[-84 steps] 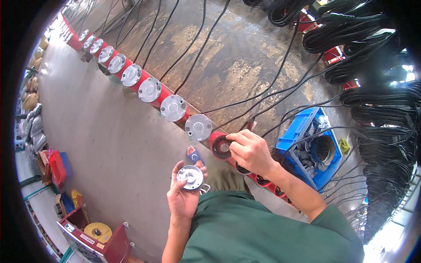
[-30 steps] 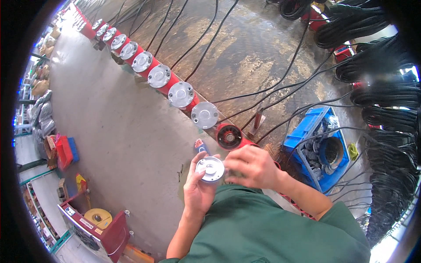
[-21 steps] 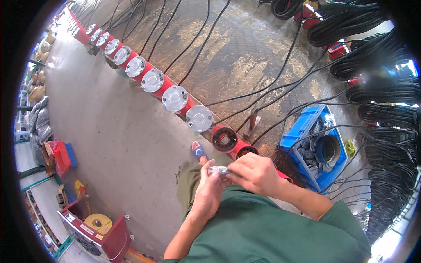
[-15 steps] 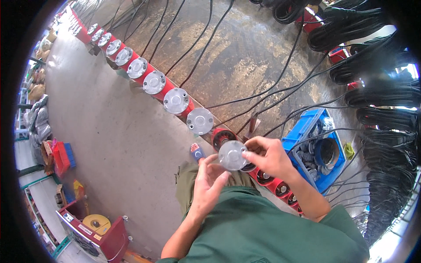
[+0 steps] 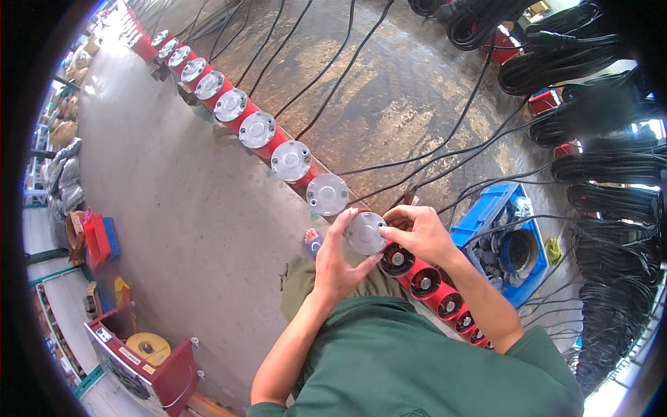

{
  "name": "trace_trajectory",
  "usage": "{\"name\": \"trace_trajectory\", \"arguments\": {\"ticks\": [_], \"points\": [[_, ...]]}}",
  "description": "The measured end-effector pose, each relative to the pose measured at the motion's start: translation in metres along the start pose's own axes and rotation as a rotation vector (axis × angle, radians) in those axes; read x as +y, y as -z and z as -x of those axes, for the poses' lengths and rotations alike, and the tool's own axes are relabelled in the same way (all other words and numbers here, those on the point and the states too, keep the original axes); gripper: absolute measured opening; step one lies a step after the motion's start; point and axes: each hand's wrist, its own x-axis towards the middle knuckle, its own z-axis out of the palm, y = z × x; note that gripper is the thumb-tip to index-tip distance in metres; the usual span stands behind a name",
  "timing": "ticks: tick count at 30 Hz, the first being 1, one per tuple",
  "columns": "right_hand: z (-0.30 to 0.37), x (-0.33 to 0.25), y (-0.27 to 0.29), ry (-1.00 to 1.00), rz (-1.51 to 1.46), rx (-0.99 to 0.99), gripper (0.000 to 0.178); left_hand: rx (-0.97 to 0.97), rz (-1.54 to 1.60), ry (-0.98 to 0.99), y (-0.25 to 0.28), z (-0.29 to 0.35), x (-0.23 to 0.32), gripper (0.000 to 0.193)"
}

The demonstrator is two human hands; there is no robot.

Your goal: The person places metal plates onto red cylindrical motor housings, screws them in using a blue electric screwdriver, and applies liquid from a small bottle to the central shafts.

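A round, pale grey cover (image 5: 366, 233) with small holes near its rim sits over the top of a red cylinder in the row. My left hand (image 5: 336, 258) curves round its left side, fingers at the far rim and thumb at the near one. On the right rim, beside a hole, my right hand (image 5: 418, 235) pinches with thumb and fingertips; whether something small is between them cannot be made out. Just nearer stands an uncovered red cylinder (image 5: 397, 259), dark inside with a metal shaft in the middle. A neighbouring cover (image 5: 327, 194) lies on the cylinder just beyond.
Covered red cylinders run to the far left, each with a black cable (image 5: 345, 76) over the worn table (image 5: 417, 90). A blue crate (image 5: 484, 208) of dark parts stands at right, near hanging coiled cables (image 5: 611, 167). A dark red machine (image 5: 149, 365) stands lower left.
The cover has come down onto the open red cylinder beneath. My left hand has closed in round its rim, and my right fingers have shifted to its right edge. The view has moved slightly.
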Motion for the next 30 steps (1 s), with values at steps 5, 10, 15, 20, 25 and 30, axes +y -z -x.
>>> {"name": "trace_trajectory", "arguments": {"ticks": [5,10,15,20,25,30], "points": [[-0.004,0.004,0.005,0.016,-0.024,-0.027,0.025,-0.005,-0.085,-0.023,-0.002,-0.002,-0.001,0.099],[-0.009,0.018,0.009,0.055,0.039,0.022,0.025,0.03,-0.069,0.011,-0.007,0.0,-0.006,0.096],[-0.01,0.029,0.008,0.001,-0.106,-0.103,0.032,0.022,-0.119,0.019,-0.008,-0.001,0.001,0.092],[-0.011,0.033,0.006,-0.031,-0.197,-0.106,0.032,0.042,-0.098,0.022,-0.011,-0.001,-0.001,0.089],[-0.013,0.046,0.005,-0.024,-0.231,-0.109,0.031,0.047,-0.12,-0.031,-0.01,-0.003,-0.002,0.086],[-0.01,0.045,0.003,-0.031,-0.248,-0.09,0.031,0.021,-0.133,-0.054,-0.008,-0.004,0.0,0.072]]}}
